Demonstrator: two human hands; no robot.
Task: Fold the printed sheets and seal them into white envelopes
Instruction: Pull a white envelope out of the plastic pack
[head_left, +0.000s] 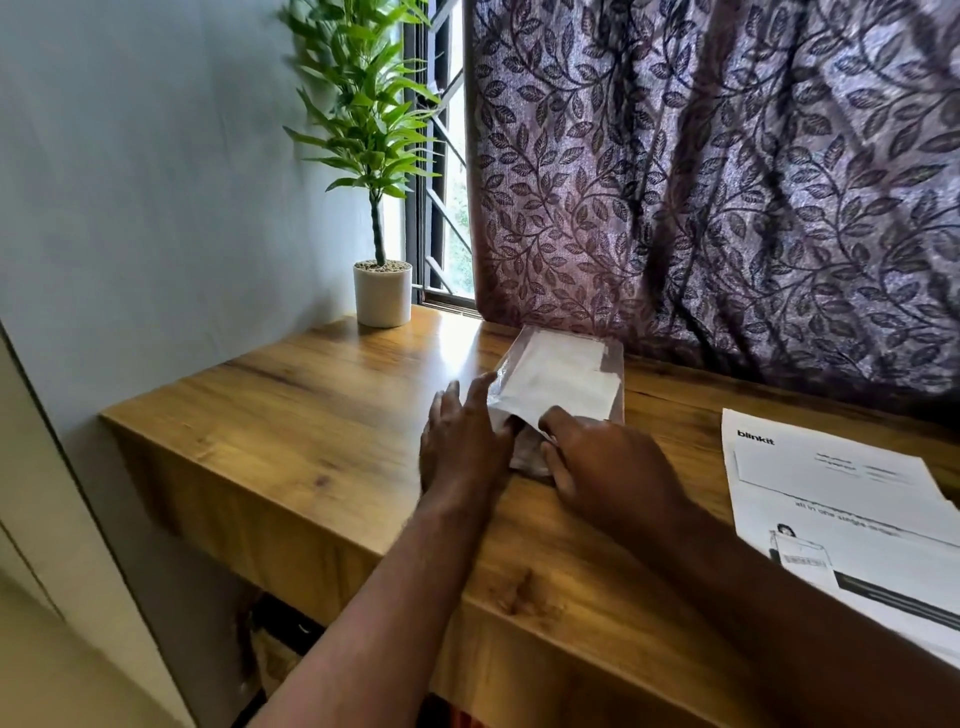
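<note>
Both hands at the near, open end of a clear plastic packet of white envelopes (558, 382), which lies flat on the brown wood-grain tabletop (311, 395) with its far end towards the purple leaf-patterned curtain (727, 182). Left hand (465, 441) rests palm-down against the packet's left near corner, fingers spread and flat, a steadying press and not a closed grip. Right hand (597, 462) sits at the packet mouth with its fingertips curled in under the crumpled plastic; whether they have pinched an envelope cannot be told, the tips being hidden. The stack of printed white sheets (852, 514), unfolded, lies well apart to the right of the right hand, untouched. A green artificial plant in a white cylindrical pot (383, 293) stands beyond the left hand, at the table's far corner by the window. Judgement: step in hand is getting an envelope out of the packet, so the task is at its start, with no sheet folded or sealed. Next move likely calls for the left hand to hold the packet down while the right draws one envelope towards the body, taking care to separate a single one.
</note>
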